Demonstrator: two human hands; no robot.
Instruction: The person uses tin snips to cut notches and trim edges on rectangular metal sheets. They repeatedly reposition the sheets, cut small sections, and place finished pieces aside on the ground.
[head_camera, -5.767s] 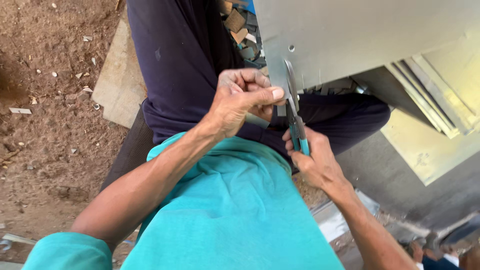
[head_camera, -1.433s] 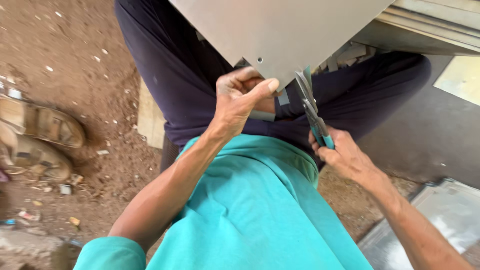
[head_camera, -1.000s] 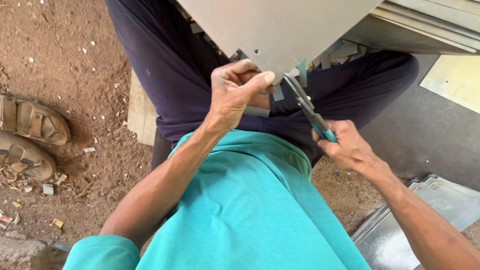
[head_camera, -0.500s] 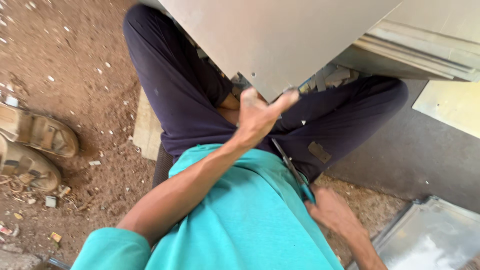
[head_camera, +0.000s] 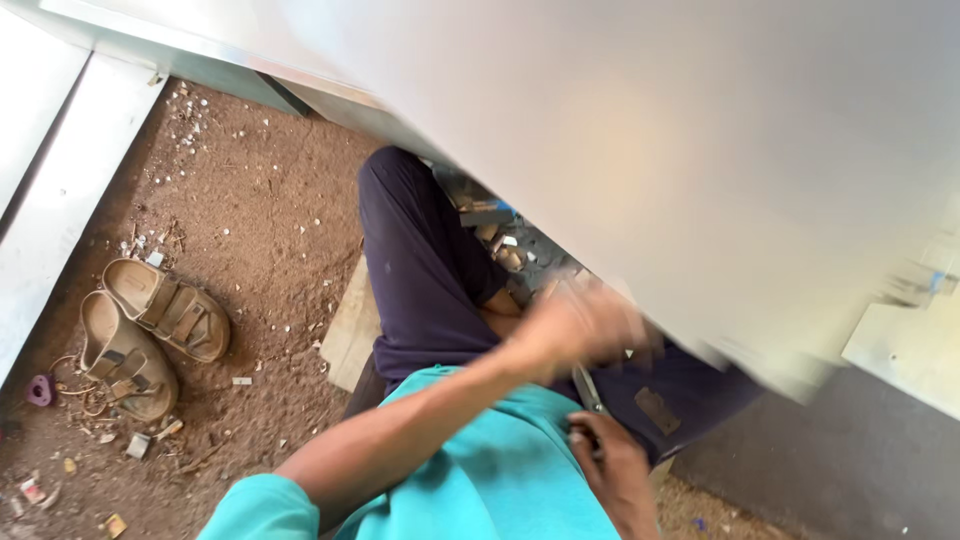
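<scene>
A large grey metal sheet fills the top and right of the view, tilted over my lap. My left hand is blurred by motion at the sheet's lower edge and appears to grip it. Lower down, my right hand rests by my teal shirt, closed around the snips, whose metal blades point up toward the sheet. The snips are apart from the sheet. I sit on the ground in dark trousers.
A pair of tan sandals lies on the dirt floor at the left, among small scraps. A wooden board sits under my leg. Pale metal panels lie along the left edge, and another flat metal piece is at the right.
My right hand has dropped with the snips from the sheet's edge down to my lap. The sheet has swung across the upper view, and my left hand is moving along with it.
</scene>
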